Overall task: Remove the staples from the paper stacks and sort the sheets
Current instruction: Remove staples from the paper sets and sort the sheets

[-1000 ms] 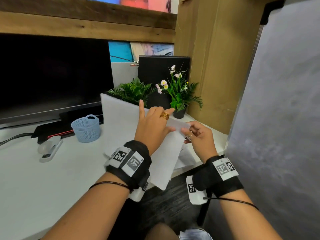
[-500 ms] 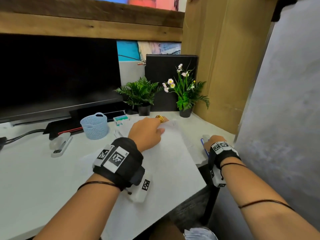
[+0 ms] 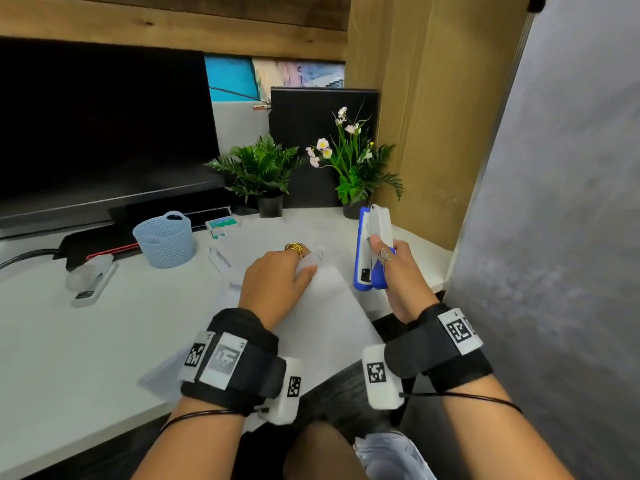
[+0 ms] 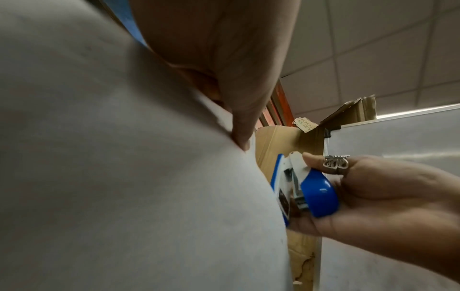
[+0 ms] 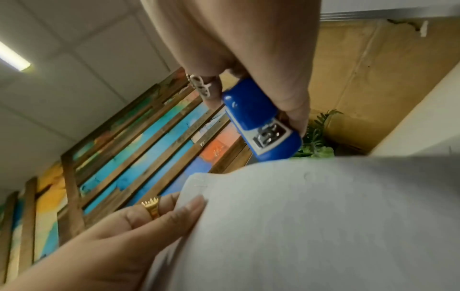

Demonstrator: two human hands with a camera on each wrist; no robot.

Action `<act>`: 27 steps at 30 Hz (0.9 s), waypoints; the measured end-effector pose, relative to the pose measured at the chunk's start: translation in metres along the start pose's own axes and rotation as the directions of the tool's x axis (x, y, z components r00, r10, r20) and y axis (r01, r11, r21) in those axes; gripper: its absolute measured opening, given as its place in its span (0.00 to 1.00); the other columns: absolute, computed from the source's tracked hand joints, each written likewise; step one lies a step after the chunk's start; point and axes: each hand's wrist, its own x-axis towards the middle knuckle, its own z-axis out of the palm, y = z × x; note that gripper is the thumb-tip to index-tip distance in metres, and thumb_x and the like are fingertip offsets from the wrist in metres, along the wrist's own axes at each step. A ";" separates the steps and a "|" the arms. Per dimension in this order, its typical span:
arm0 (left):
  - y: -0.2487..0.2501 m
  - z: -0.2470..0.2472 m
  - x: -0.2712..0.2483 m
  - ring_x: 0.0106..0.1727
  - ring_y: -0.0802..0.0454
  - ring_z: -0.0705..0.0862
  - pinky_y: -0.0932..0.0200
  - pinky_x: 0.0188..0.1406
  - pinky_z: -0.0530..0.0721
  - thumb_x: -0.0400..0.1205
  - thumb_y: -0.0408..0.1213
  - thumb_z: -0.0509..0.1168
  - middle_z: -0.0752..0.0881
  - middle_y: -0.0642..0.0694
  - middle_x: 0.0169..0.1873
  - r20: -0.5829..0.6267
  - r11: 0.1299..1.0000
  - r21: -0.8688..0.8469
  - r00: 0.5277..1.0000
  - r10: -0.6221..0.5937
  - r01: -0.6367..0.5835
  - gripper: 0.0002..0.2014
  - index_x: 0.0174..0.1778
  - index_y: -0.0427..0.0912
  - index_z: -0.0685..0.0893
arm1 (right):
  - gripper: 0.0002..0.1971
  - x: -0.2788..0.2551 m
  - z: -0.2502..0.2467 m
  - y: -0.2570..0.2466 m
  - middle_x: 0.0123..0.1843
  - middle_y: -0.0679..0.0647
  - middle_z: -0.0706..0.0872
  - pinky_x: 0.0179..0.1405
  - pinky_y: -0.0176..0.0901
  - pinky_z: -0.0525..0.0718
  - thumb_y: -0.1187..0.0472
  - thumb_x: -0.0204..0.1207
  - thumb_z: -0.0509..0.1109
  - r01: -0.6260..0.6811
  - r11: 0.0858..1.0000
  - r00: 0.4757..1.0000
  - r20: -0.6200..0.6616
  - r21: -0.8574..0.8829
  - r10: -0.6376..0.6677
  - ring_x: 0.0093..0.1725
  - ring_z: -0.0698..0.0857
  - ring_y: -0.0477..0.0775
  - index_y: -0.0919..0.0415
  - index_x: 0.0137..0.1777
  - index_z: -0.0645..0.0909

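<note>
1. Head view. The left hand [image 3: 277, 282] grips the far corner of a stack of white paper sheets [image 3: 325, 327], fingers curled over its edge; a gold ring [image 3: 294, 249] sits on one finger. The stack lies on the white desk [image 3: 69, 341], its near end reaching past the desk edge. The right hand [image 3: 398, 275], just right of the stack, wraps its fingers round a blue and white stapler [image 3: 372, 251], held upright above the desk. At far left stand a dark monitor [image 3: 104, 133], a pale blue basket [image 3: 165, 239] and a second, white stapler [image 3: 91, 280]; two potted plants [image 3: 263, 171] stand at the far edge, with a cardboard panel [image 3: 415, 98] and a grey board [image 3: 554, 202] to the right.

2. Left wrist view. The paper sheets [image 4: 124, 177] fill the left of the frame, with the left thumb [image 4: 239, 118] pressed on them. The right hand [image 4: 373, 196] holds the stapler [image 4: 311, 193], which touches the right edge of the paper; a silver ring [image 4: 336, 163] shows on one finger. Ceiling tiles [image 4: 373, 49] lie beyond.

3. Right wrist view. The fingers [image 5: 293, 110] of the right hand clamp the stapler [image 5: 263, 122] just above the far edge of the sheets [image 5: 323, 226]. The left hand [image 5: 112, 236] pinches the left corner of the stack, where a small staple [image 5: 199, 184] can be made out. Behind runs a wall of painted wooden slats [image 5: 124, 147].
</note>
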 end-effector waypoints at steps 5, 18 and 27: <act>0.001 -0.003 -0.020 0.61 0.47 0.82 0.59 0.58 0.75 0.83 0.53 0.59 0.86 0.46 0.60 -0.082 0.979 -0.185 0.992 -0.099 0.082 0.23 0.70 0.46 0.78 | 0.22 -0.024 0.010 -0.005 0.63 0.56 0.81 0.64 0.49 0.81 0.61 0.80 0.66 0.075 0.937 0.996 0.012 0.342 -0.084 0.57 0.84 0.52 0.60 0.72 0.69; 0.004 0.008 -0.061 0.49 0.63 0.82 0.70 0.49 0.78 0.84 0.43 0.62 0.85 0.55 0.44 -0.066 0.800 -0.599 0.998 0.010 -0.048 0.06 0.46 0.45 0.81 | 0.11 -0.058 0.039 0.000 0.41 0.49 0.82 0.58 0.52 0.82 0.56 0.77 0.70 0.022 0.872 0.982 -0.175 0.489 0.074 0.46 0.82 0.50 0.54 0.57 0.79; 0.009 0.005 -0.071 0.34 0.62 0.78 0.73 0.33 0.73 0.83 0.41 0.64 0.80 0.54 0.30 -0.155 0.763 -0.632 0.987 0.042 -0.131 0.11 0.39 0.38 0.78 | 0.09 -0.076 0.044 -0.001 0.36 0.50 0.84 0.56 0.58 0.82 0.54 0.78 0.67 0.150 0.880 0.982 -0.168 0.451 -0.081 0.41 0.83 0.52 0.55 0.38 0.82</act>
